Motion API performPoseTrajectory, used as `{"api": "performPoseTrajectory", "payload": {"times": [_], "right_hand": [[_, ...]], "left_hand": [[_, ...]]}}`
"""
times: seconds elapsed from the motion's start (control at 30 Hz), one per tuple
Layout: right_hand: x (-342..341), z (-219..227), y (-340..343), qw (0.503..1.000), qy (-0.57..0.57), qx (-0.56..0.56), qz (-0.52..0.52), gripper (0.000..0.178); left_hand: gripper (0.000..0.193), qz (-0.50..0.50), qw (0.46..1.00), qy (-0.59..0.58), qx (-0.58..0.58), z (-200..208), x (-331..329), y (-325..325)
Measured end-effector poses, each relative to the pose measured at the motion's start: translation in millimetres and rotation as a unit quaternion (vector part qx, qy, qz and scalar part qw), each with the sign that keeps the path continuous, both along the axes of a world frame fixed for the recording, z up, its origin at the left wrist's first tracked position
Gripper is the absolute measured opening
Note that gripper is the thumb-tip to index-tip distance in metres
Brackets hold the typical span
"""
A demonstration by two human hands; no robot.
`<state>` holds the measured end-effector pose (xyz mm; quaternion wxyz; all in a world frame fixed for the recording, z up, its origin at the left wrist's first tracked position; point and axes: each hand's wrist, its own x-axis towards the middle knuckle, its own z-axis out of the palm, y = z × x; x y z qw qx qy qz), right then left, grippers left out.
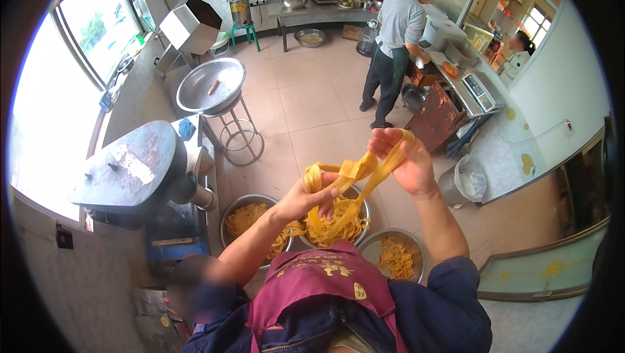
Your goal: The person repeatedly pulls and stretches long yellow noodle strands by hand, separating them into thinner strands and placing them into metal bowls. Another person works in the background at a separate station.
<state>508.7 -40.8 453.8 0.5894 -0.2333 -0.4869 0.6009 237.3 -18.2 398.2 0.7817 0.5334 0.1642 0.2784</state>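
My left hand [303, 198] is closed on long, flat yellow strips [351, 170] that look like wide noodles. The strips loop over its fingers and stretch across to my right hand [415, 169]. That hand is raised, palm toward me, with a strip hung over its fairly straight fingers and held at the thumb side. Other ends hang down into the middle metal basin [368, 213], which is heaped with the same strips. A second basin [224, 229] of strips stands to its left, partly behind my left forearm. The right-hand basin [371, 249] has a smaller pile.
At the left stands a grey metal machine [133, 171]. Beyond it, a wide metal bowl [195, 83] rests on a round stand. A co-worker [398, 40] stands at the right-hand counter [459, 86]. A lined bin [465, 180] is by the right wall, a low table [309, 18] with pans at the back.
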Motion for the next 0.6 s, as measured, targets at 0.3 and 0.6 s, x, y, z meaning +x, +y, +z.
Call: {"api": "performPoseTrajectory", "payload": {"times": [0.3, 0.6], "right_hand": [[-33.6, -0.5, -17.0, 0.922, -0.381, 0.047, -0.04, 0.036], [-27.3, -21.2, -13.0, 0.943, -0.314, -0.045, -0.097, 0.019]], "left_hand": [[0.026, 0.015, 0.993, 0.035, 0.111, -2.4, 0.0, 5.5], [0.02, 0.003, 0.996, 0.032, 0.086, -2.3, -10.1, -5.1]]}}
